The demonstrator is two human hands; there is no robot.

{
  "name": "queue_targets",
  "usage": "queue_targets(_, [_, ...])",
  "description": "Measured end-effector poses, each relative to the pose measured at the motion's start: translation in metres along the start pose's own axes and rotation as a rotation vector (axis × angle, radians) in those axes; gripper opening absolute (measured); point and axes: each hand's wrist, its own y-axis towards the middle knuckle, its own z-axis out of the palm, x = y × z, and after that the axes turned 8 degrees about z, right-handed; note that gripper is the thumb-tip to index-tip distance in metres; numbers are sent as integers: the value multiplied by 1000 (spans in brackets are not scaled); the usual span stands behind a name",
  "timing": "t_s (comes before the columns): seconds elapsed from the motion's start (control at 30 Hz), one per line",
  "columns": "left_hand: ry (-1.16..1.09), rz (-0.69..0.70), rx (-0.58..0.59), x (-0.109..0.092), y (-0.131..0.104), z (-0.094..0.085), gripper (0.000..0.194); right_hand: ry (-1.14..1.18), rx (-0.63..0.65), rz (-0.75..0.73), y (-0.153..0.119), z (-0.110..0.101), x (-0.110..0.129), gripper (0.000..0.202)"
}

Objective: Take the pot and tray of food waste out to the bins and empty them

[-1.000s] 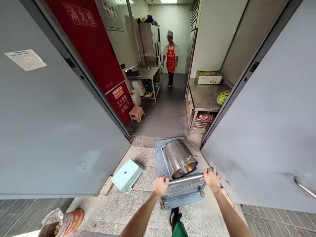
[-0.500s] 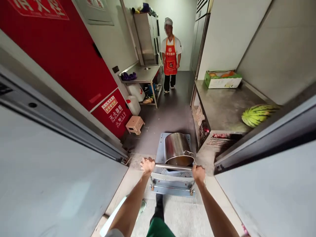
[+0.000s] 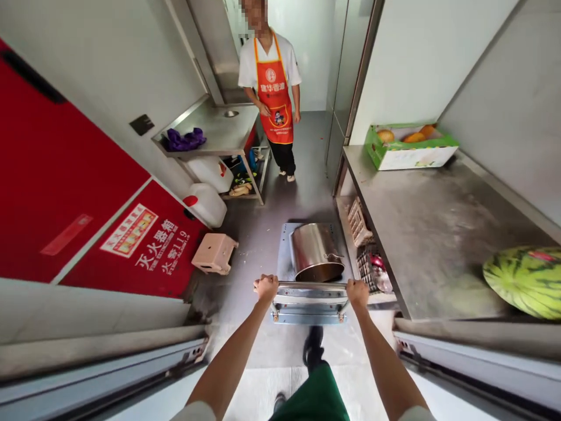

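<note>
My left hand (image 3: 265,287) and my right hand (image 3: 358,292) each grip an end of the metal push bar (image 3: 312,286) of a grey platform trolley (image 3: 284,248). A large steel pot (image 3: 315,252) stands on the trolley deck, just beyond the bar. The trolley sits on the dark floor inside a narrow kitchen corridor, past the doorway.
A person in an orange apron (image 3: 274,88) stands ahead in the corridor. Left: a red cabinet (image 3: 65,193), a pink stool (image 3: 214,253), white jugs (image 3: 205,202) under a steel table (image 3: 219,130). Right: a steel counter (image 3: 416,216) with a watermelon (image 3: 526,279) and a fruit box (image 3: 412,147).
I have pushed the trolley forward through the open double doors into the corridor. The person in the apron has walked closer. Both hands stay on the bar.
</note>
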Motion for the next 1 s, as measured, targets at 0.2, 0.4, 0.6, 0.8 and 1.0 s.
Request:
queue_targets(0.2, [11, -33, 5, -60, 108, -27, 47, -161, 52, 41, 89, -7, 79, 53])
queue_targets(0.4, [20, -43, 29, -116, 212, -46, 44, -194, 73, 21, 186, -20, 158, 50])
queue_targets(0.6, [-7, -33, -12, -184, 310, -52, 41, -195, 32, 46, 288, -39, 232, 52])
queue_targets(0.8, [-114, -31, -72, -242, 404, -60, 39, -409, -23, -267, 373, -50, 314, 47])
queue_targets(1.0, [-154, -112, -181, -293, 506, -74, 36, -429, -67, -314, 473, -41, 393, 49])
